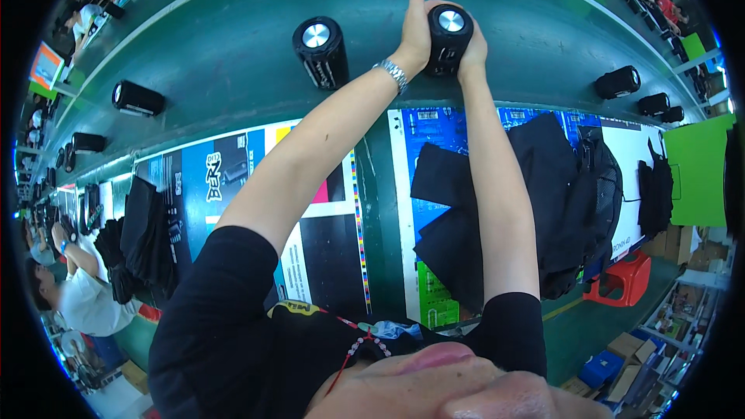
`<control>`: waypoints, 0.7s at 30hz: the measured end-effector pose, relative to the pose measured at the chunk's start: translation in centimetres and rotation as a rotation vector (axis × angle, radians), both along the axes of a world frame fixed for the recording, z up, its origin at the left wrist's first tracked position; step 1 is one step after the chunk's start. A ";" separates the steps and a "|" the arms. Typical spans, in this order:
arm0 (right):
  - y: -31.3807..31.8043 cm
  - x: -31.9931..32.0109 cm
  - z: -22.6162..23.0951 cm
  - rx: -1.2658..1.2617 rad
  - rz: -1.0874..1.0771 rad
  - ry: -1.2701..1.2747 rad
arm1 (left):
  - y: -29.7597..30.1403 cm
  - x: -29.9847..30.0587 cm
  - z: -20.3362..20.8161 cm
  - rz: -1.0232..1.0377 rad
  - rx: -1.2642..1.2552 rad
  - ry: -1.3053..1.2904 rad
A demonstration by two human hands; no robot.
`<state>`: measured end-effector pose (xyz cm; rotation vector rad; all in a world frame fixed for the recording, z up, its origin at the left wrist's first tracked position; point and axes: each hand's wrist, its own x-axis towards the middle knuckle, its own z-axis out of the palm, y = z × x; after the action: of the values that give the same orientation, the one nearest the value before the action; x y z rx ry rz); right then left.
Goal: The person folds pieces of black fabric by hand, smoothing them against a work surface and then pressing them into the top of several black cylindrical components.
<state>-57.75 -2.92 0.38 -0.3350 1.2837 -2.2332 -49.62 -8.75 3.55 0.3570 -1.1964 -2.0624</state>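
Ahead of me, a black cylindrical speaker (pixel 445 53) with a shiny silver round end stands upright on the green work surface (pixel 372 0). My left hand (pixel 417 37), with a metal watch on its wrist, presses against the speaker's left side, one digit stretched upward. Around the right side curves my right hand (pixel 475 48); its fingertips are partly hidden behind the speaker. Both hands are closed on it. A second, similar speaker (pixel 321 53) stands apart, to the left of my left forearm.
More black speakers lie along the surface at left (pixel 138 98) and right (pixel 618 82). Black cloth pouches (pixel 543 202) are piled on printed sheets (pixel 423 128) under my right arm; others (pixel 145 233) lie left. A co-worker (pixel 89 299) sits at left. A red stool (pixel 625 279) stands right.
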 end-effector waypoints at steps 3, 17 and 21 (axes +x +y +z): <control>0.8 -0.5 0.6 0.273 -0.119 0.199 | -0.4 0.2 0.5 0.012 0.148 0.004; 4.5 3.2 5.8 0.196 -0.276 0.785 | 8.0 17.4 3.9 0.095 -0.368 -0.094; 3.5 1.0 6.6 0.260 -0.243 0.783 | 5.2 34.7 4.3 0.600 -0.973 -0.491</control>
<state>-56.78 0.55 6.98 -1.0724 2.0778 -2.1534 -14.92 -3.53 7.83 0.6460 -1.9202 -0.7492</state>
